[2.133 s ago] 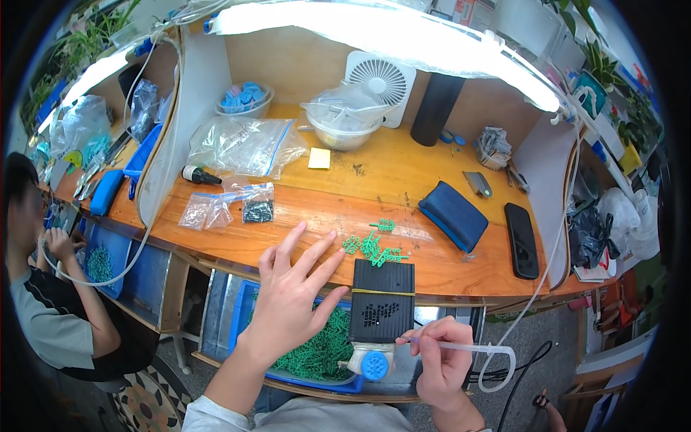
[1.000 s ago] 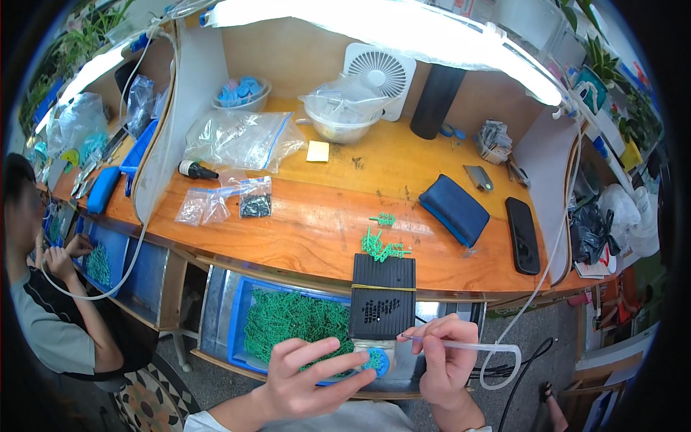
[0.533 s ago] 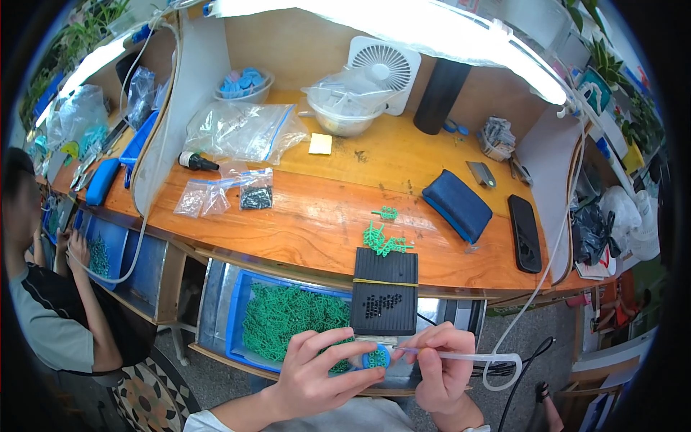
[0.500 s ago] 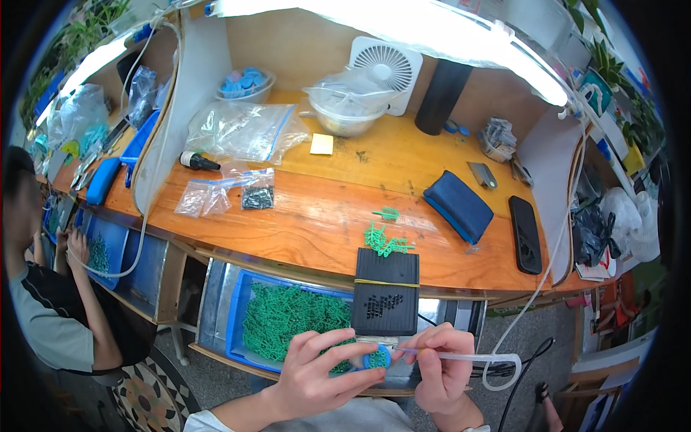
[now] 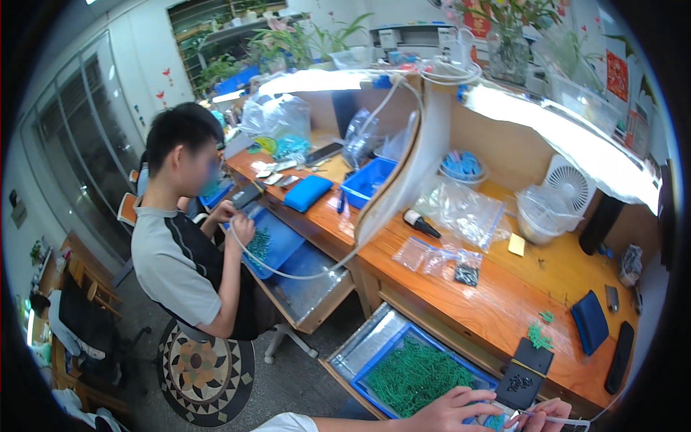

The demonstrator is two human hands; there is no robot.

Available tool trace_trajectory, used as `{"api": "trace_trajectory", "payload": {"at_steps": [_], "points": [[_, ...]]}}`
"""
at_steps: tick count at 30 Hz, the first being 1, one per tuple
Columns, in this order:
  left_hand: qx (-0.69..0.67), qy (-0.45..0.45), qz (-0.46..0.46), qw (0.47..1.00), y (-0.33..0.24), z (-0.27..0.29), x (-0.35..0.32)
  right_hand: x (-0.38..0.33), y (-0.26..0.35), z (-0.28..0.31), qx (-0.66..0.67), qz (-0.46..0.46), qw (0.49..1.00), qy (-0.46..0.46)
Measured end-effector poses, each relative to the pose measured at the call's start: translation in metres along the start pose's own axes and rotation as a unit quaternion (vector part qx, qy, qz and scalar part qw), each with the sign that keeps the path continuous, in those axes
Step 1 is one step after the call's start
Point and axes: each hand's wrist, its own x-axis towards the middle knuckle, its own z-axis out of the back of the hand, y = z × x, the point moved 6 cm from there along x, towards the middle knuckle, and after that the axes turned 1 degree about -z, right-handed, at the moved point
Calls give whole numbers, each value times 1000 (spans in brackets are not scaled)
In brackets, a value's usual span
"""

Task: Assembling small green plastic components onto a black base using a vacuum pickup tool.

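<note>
At the lower right edge, my left hand (image 5: 450, 412) is closed round a small blue round holder (image 5: 495, 421) with a green piece on it. Close beside it, my right hand (image 5: 541, 419) pinches a thin tool with a pale tube (image 5: 570, 420). The frame's edge cuts off part of both hands. Just beyond them lies a black pad (image 5: 520, 385) with a yellow rubber band round it and several tiny black parts on top. Left of the pad, a blue tray (image 5: 408, 333) full of green plastic pieces (image 5: 421, 376) sits in the open drawer.
Loose green pieces (image 5: 538, 336) lie beyond the pad, near a dark blue pouch (image 5: 589, 322) and a black phone (image 5: 620, 358). Small zip bags (image 5: 432, 255) and a dark bottle (image 5: 421, 223) stand farther left. Past the curved divider (image 5: 392, 187), another person (image 5: 176, 245) works at a tray.
The view has swung left, so my hands and the drawer now appear at the lower right. The neighbouring person shows more fully. Both hands keep their holds.
</note>
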Motion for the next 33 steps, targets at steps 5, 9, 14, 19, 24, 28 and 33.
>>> {"api": "trace_trajectory", "payload": {"at_steps": [5,9,14,19,24,28,33], "points": [[-13,-12,-12,1000,-2,5,1,5,3,4,13,-41,999,3],[-27,-23,-21,999,1,4,3,13,0,10,39,-136,988,58],[-14,-35,-18,999,3,10,1,10,-3,29,1,-197,979,57],[-7,-49,-19,999,1,11,0,2,-7,29,106,-170,977,71],[-2,-53,-14,998,-1,9,-4,-3,-8,17,210,-222,952,2],[-20,-53,-2,998,-5,-1,-8,2,1,5,209,-182,959,65],[-36,-27,0,999,-5,-5,2,-6,4,8,76,-107,991,9]]}}
